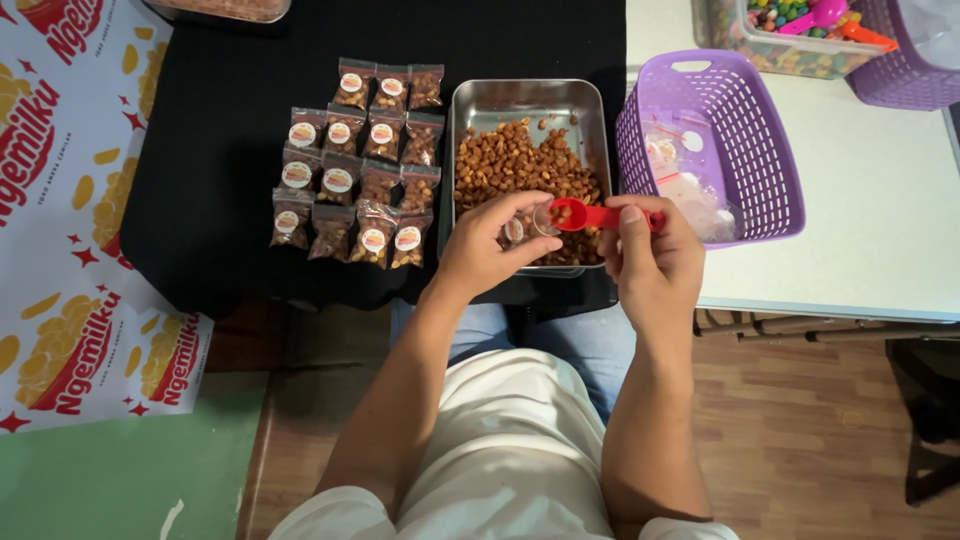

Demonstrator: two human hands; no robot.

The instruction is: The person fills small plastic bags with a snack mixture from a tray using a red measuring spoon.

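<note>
1. The black table [220,150] is carrying a purple basket [760,150] at its right edge.
2. A steel tray [480,105] of brown nuts is sitting mid-table, with filled packets [360,165] lying in rows just left of it.
3. My left hand [485,250] is pinching a small clear bag [530,225] open over the tray's near edge.
4. My right hand [650,255] is gripping a red scoop [585,214], its bowl of nuts touching the bag's mouth.

Bright, even overhead light; soft shadows beneath the white tabletop [860,260]. Mild glare on the rectangular steel tray [500,100]. Focus sharp, edges slightly stretched.
</note>
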